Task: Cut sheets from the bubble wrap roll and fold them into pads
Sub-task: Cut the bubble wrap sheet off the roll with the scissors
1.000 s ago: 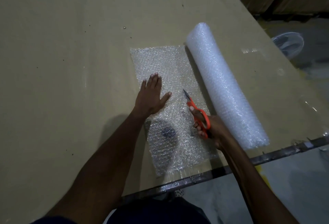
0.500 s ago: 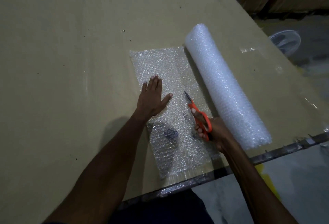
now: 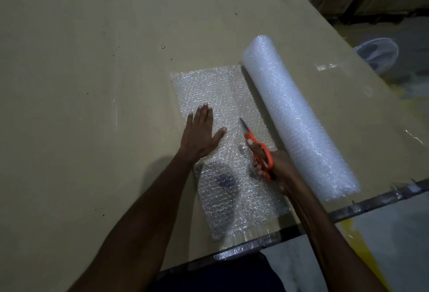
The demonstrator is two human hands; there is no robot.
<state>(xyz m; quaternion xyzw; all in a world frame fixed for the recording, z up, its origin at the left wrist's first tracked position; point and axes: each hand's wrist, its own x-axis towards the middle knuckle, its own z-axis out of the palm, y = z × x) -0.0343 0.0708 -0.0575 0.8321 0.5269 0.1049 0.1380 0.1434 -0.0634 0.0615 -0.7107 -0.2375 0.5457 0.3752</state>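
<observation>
The bubble wrap roll [image 3: 299,117] lies on the counter [image 3: 81,105], its long axis running away from the person. The unrolled sheet [image 3: 222,96] lies to its left. The right hand [image 3: 276,168], nearer the roll, grips orange scissors [image 3: 257,147] pointing along that axis. The left hand [image 3: 202,133] presses flat, fingers spread. Compared with the earlier frame, the scissors are slightly further along the sheet.
</observation>
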